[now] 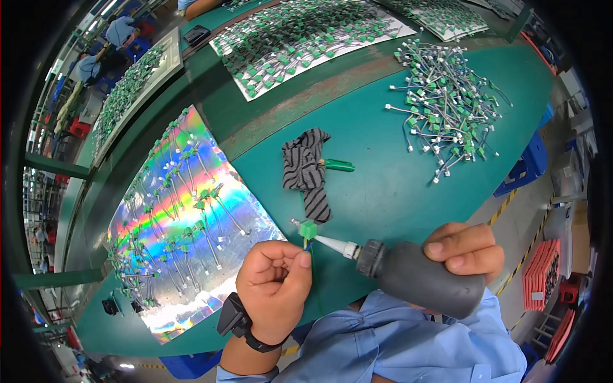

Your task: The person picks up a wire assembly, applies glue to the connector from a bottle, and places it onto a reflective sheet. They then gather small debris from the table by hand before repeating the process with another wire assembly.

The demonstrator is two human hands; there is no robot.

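Note:
My left hand [274, 287] is closed around the thin wires of a small green connector [308, 230], holding it upright above the green table [396, 185]. My right hand [463, 249] grips a dark grey squeeze bottle [421, 277] lying sideways. Its white nozzle [333, 243] points left and touches the base of the green connector. A black watch sits on my left wrist.
A shiny rainbow sheet [191, 217] at the left carries rows of finished wire connectors. A loose pile of wired connectors [447, 108] lies at the far right. A striped grey cloth [310, 169] and a green lighter [338, 166] lie mid-table. More sheets of connectors [300, 38] lie beyond.

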